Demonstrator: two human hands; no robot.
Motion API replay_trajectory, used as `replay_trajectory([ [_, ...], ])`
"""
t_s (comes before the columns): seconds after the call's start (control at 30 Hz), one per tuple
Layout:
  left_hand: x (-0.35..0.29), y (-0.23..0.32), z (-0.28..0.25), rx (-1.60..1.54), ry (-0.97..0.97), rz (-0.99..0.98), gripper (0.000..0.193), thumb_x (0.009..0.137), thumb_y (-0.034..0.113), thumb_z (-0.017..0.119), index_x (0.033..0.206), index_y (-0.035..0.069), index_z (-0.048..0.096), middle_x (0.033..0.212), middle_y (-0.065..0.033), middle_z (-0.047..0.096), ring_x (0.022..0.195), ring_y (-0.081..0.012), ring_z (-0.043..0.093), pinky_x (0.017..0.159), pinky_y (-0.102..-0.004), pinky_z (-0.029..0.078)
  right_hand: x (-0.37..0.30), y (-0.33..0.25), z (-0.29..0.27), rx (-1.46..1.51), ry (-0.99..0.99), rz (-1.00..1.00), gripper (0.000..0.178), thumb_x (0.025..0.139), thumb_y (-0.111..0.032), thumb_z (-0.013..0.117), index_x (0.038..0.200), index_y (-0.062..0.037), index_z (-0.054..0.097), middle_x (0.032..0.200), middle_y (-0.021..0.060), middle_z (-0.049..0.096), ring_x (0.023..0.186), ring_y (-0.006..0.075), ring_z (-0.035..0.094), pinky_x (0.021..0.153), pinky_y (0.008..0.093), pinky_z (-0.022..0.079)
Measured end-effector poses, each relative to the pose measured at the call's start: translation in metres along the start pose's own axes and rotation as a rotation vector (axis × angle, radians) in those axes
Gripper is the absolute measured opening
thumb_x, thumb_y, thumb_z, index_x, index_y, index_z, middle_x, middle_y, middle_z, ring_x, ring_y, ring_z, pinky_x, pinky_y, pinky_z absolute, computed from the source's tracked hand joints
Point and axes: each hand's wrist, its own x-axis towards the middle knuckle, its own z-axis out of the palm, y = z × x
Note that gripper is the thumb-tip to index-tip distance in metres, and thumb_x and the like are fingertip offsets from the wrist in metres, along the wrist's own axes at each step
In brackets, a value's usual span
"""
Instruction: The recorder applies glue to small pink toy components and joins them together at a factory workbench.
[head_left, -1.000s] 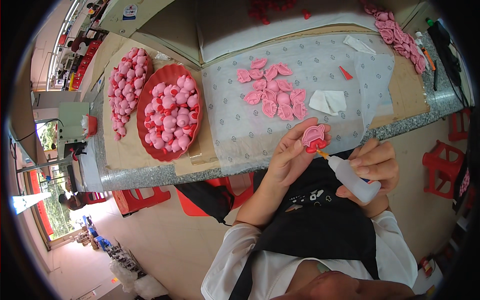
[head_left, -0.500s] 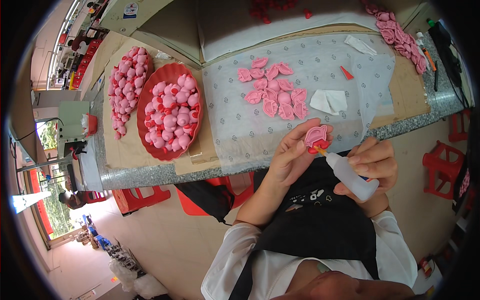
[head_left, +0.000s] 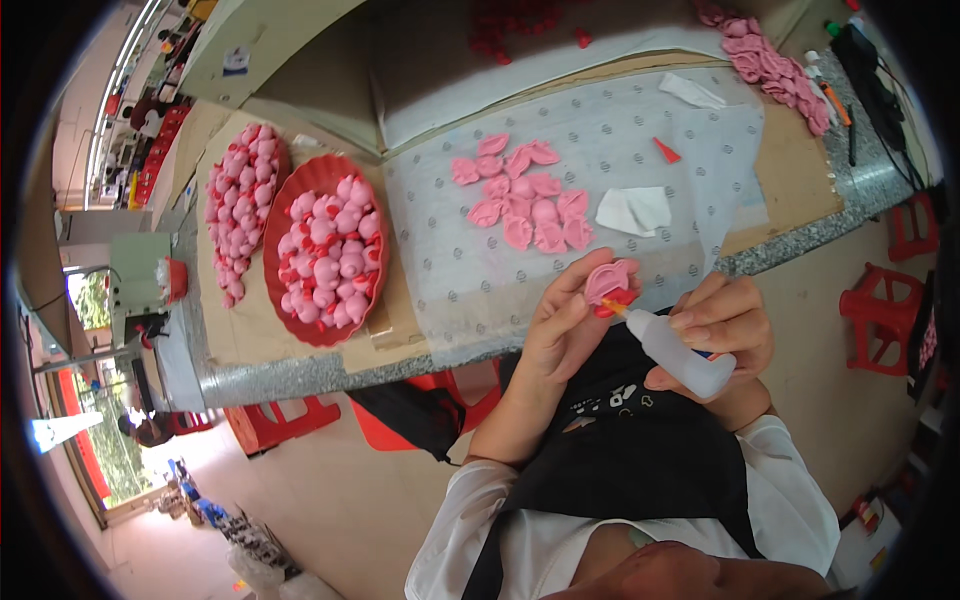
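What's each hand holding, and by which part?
Left hand: small pink-and-red piece, by its edge. Right hand: whitish squeeze bottle, by its body.

I hold both arms bent in front of my chest, hands raised close together but not touching. My left forearm (head_left: pixel 512 418) slants up and to the right from the bent elbow, with the wrist (head_left: pixel 540 370) almost in line with it. My left hand (head_left: pixel 568 312) is cupped, thumb set against the curled fingers in a pinch, with the inner side turned toward the other hand. My right hand (head_left: pixel 728 328) sits slightly lower and nearer my body, its fingers (head_left: pixel 705 312) bent around in a grip and pointing left, the thumb tip beneath them. Of my right forearm (head_left: pixel 750 405), only a short stretch shows.
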Motion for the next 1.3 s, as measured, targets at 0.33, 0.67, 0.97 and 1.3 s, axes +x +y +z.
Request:
replay_trajectory([
  [0.33, -0.007, 0.023, -0.011, 0.01, 0.036, 0.15, 0.047, 0.079, 0.028, 0.05, 0.122, 0.016, 0.034, 0.113, -0.007, 0.045, 0.1, -0.0235, 0.042, 0.092, -0.0416, 0.025, 0.016, 0.046, -0.12, 0.051, 0.332, 0.531, 0.019, 0.068, 0.004, 0.053, 0.084, -0.0018, 0.043, 0.087, 0.0078, 0.047, 0.078, 0.019, 0.055, 0.057, 0.027, 0.05],
  [0.67, 0.005, 0.016, 0.005, -0.004, 0.13, 0.156, 0.048, 0.076, 0.022, 0.055, 0.118, 0.007, 0.036, 0.112, -0.0138, 0.044, 0.1, -0.0261, 0.045, 0.091, -0.0421, 0.03, 0.076, 0.169, -0.205, -1.162, 0.074, 0.183, 0.024, 0.066, -0.01, 0.061, 0.086, -0.004, 0.049, 0.081, 0.0082, 0.052, 0.077, 0.0238, 0.054, 0.062, 0.0314, 0.043],
  [0.97, 0.007, 0.013, -0.005, -0.045, 0.133, 0.122, 0.051, 0.074, 0.022, 0.057, 0.118, 0.006, 0.037, 0.112, -0.0161, 0.045, 0.099, -0.0275, 0.046, 0.09, -0.0419, 0.03, 0.044, 0.121, -0.199, -0.885, 0.024, 0.564, 0.024, 0.069, -0.015, 0.06, 0.088, -0.0021, 0.053, 0.083, 0.0111, 0.057, 0.077, 0.026, 0.055, 0.067, 0.0312, 0.042],
  [1.3, 0.006, 0.004, -0.006, -0.076, 0.065, -0.008, 0.048, 0.077, 0.025, 0.052, 0.12, 0.009, 0.035, 0.115, -0.0142, 0.042, 0.1, -0.0257, 0.045, 0.092, -0.0378, 0.028, 0.007, 0.107, -0.194, -0.902, -0.185, 0.565, 0.024, 0.069, -0.008, 0.059, 0.092, -0.0018, 0.056, 0.088, 0.0073, 0.057, 0.081, 0.0171, 0.055, 0.072, 0.0262, 0.04],
])
